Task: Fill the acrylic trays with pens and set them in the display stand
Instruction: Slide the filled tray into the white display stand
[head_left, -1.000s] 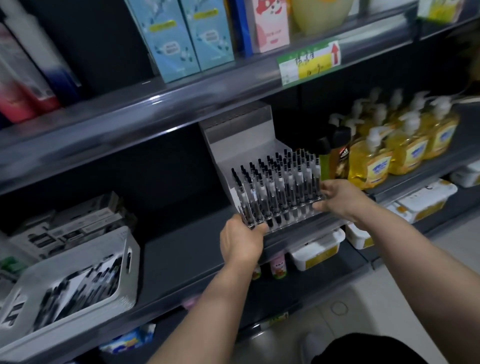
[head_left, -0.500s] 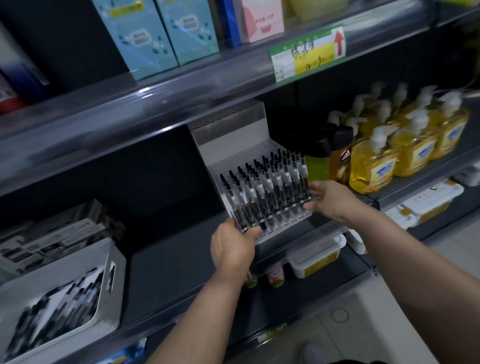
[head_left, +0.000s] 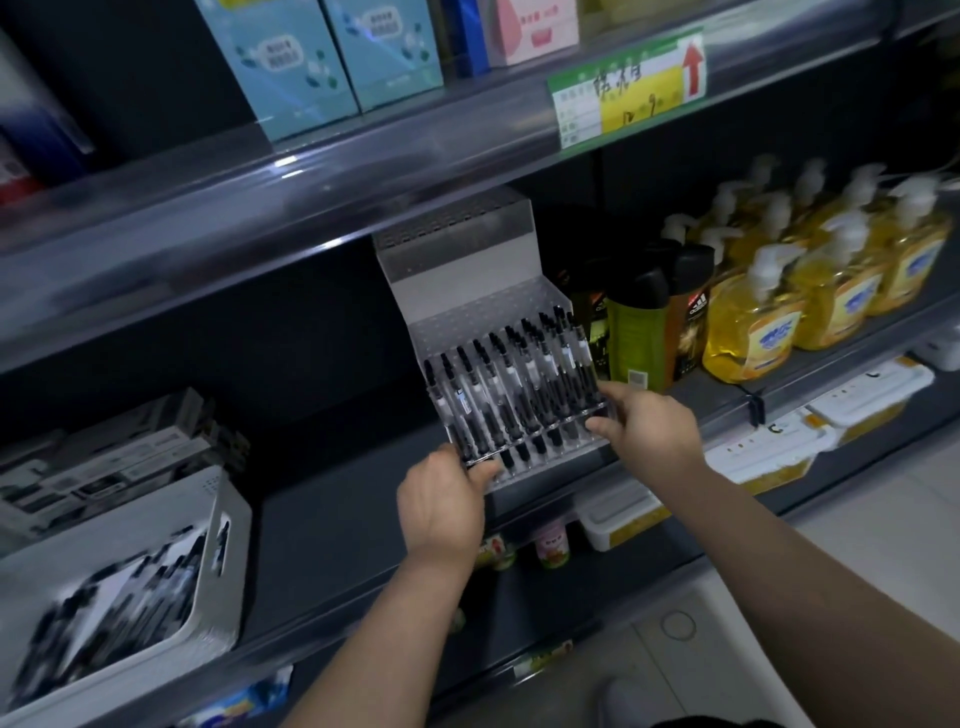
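Note:
A clear acrylic tray (head_left: 571, 437) packed with rows of black-and-clear pens (head_left: 511, 387) sits tilted at the front step of a stepped acrylic display stand (head_left: 467, 270) on the middle shelf. My left hand (head_left: 441, 501) grips the tray's near left corner. My right hand (head_left: 649, 428) holds its right front corner, thumb on the edge. The stand's upper steps hold no pens. A white basket (head_left: 218, 525) at the lower left holds several loose black pens (head_left: 119, 597), blurred.
Yellow soap pump bottles (head_left: 810, 291) and dark and green bottles (head_left: 641, 332) stand right of the stand. Grey boxes (head_left: 104, 462) lie behind the basket. Blue boxes (head_left: 311, 62) fill the top shelf above a price tag (head_left: 623, 93). White tubs (head_left: 618, 514) sit on the shelf below.
The tray of pens has gone back and down onto the stand's front step, with both hands still on its corners. The view has shifted a little.

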